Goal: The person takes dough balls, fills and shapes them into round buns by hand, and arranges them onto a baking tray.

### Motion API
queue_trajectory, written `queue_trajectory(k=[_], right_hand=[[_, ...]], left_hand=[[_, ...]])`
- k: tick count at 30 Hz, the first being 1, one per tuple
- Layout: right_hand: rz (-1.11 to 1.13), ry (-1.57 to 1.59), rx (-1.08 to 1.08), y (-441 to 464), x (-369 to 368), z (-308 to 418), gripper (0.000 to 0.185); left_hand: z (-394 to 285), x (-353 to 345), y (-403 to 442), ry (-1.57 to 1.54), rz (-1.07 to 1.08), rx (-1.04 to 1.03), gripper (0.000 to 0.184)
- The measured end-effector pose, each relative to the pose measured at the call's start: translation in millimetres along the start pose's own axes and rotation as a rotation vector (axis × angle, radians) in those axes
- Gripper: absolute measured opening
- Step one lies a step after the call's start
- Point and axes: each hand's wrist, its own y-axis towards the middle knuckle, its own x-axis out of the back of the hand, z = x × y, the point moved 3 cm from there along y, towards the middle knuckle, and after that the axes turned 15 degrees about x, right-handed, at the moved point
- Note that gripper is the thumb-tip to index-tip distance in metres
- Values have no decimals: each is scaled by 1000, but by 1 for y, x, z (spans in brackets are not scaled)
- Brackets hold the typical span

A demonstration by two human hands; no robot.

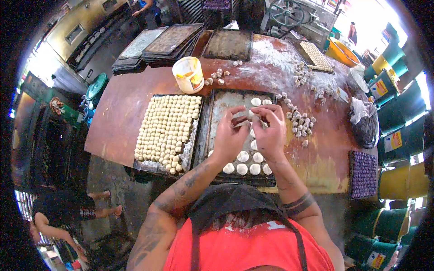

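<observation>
Flat, round, white dough pieces (242,169) sit on a dark metal tray (219,106). Four make the row nearest the body, and three show at the far end; the hands hide part of the rest. Over this tray, the left hand (231,135) and right hand (272,131) nearly meet, fingers bent, tips close together. I cannot tell what they pinch, if anything. Just left are small, yellowish balls (165,122), too many to count, in tight rows. Behind them stands one white plastic bucket (189,80) with yellow smears. To the right, many dusty grey lumps (302,125) lie on one smooth, red-brown table (120,101). Farther right is one shiny black plastic bag (365,132).
</observation>
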Motion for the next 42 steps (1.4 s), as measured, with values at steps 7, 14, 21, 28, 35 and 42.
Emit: queue_trajectory(k=[7, 14, 21, 28, 35, 42], right_hand=[[296, 53, 138, -2, 0, 3, 27], [344, 98, 219, -6, -4, -18, 26], [93, 547, -572, -74, -30, -61, 36], [559, -34, -568, -99, -45, -112, 28], [640, -447, 89, -131, -53, -87, 40], [272, -42, -304, -120, 4, -176, 35]], left_hand=[[0, 34, 21, -63, 223, 484, 34], [42, 9, 10, -435, 603, 714, 42], [68, 31, 9, -98, 150, 489, 43], [117, 60, -1, 567, -86, 210, 63], [115, 102, -15, 522, -54, 459, 41], [103, 162, 3, 1183, -199, -4, 12]])
